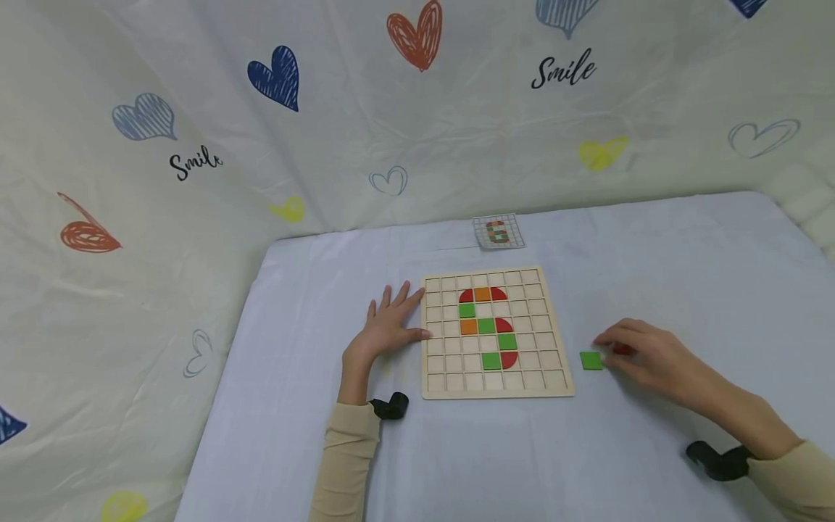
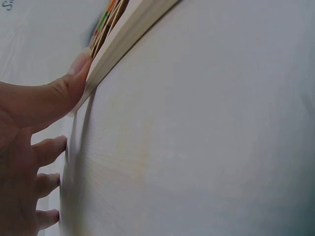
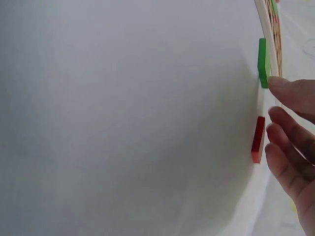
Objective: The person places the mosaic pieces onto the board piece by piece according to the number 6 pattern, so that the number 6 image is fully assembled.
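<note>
A wooden grid board (image 1: pixel 559 348) lies flat on the table, with red, orange and green tiles set in several of its cells. My left hand (image 1: pixel 385 330) rests at the board's left side, fingers spread; its thumb (image 2: pixel 78 64) lies on the rim. To the right of the board is a loose green square tile (image 1: pixel 591 360). My right hand (image 1: pixel 659 359) hovers there, thumb tip right at the tile's corner. Partly covered by that hand in the head view, a red tile (image 3: pixel 258 140) lies beside its fingertips. The right fingers are slightly bent and apart.
Behind the board lies a small card (image 1: pixel 499 232) printed with a grid pattern in similar colours. A white cloth (image 1: pixel 496 464) covers the table. A cloth backdrop (image 1: pixel 496 123) with hearts and "Smile" lettering hangs at the far edge.
</note>
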Tool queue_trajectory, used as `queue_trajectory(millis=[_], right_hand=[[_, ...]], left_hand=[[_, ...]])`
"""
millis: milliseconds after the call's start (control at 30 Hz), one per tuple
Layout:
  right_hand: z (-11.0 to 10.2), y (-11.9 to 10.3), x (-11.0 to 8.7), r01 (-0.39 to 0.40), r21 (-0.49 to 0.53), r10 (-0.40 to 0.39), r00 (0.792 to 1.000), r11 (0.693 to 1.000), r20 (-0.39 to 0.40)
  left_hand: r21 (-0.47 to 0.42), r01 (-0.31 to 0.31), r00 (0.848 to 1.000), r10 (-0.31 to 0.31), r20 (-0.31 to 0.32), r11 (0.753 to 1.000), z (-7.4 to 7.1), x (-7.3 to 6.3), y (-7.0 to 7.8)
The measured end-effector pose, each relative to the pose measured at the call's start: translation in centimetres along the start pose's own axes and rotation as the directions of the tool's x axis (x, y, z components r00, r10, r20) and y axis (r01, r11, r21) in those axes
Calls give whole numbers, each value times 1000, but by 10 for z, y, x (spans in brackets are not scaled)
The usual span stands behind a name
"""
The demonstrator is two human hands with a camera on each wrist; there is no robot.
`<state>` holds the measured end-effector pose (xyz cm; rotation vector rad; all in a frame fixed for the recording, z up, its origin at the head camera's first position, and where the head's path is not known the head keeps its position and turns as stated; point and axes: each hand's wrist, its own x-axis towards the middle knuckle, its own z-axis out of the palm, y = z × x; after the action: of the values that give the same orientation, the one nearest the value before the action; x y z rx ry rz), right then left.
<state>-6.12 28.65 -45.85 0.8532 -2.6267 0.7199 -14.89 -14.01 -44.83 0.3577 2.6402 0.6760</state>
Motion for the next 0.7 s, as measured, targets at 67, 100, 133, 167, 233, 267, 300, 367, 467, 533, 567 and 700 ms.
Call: queue_trajectory(millis=[67, 100, 133, 167, 233, 267, 300, 367, 467, 533, 567, 700], right_hand=[[-3, 2, -2, -22, -29, 22, 1000, 999, 2], [-4, 2, -3, -37, -44, 37, 999, 998, 4], [-5, 3, -3, -53, -63, 53, 999, 997, 7], [-6, 4, -4, -68, -71, 69, 998, 995, 10], [-8, 6, -4, -92, -89, 93, 996, 992, 14], [-8, 7, -5, -100, -97, 102, 995, 990, 13], [-9, 8, -5, -102, -100, 103, 995, 990, 8], [-8, 10, -6, -94, -101, 95, 995, 990, 1], [-8, 13, -6, -82, -94, 81, 997, 992, -8], [-8, 14, -6, -76, -83, 75, 997, 994, -9], [-7, 14, -6, -81, -75, 81, 997, 994, -4], [-7, 15, -6, -106, -64, 107, 994, 992, 10]], left_hand=[[-3, -1, 1000, 1, 1, 1000, 0, -1, 0], [-3, -3, 1000, 3, -1, 1000, -1, -1, 0], [-3, -6, 1000, 6, -3, 1000, -1, -2, 0], [-3, -7, 1000, 7, -4, 1000, -1, -2, 0], [-2, -9, 1000, 9, -6, 1000, -1, -2, 0], [-3, -11, 1000, 11, -8, 1000, -1, -3, 0], [-3, -12, 1000, 12, -10, 1000, -2, -3, 0], [-5, -12, 1000, 12, -9, 1000, -1, -2, 0], [-2, -10, 1000, 10, -6, 1000, -1, -2, -1], [-2, -9, 1000, 9, -4, 1000, -1, -1, -1], [-1, -8, 1000, 8, -3, 1000, -1, -1, -2], [-3, -4, 1000, 4, 3, 1000, 0, -1, -2]])
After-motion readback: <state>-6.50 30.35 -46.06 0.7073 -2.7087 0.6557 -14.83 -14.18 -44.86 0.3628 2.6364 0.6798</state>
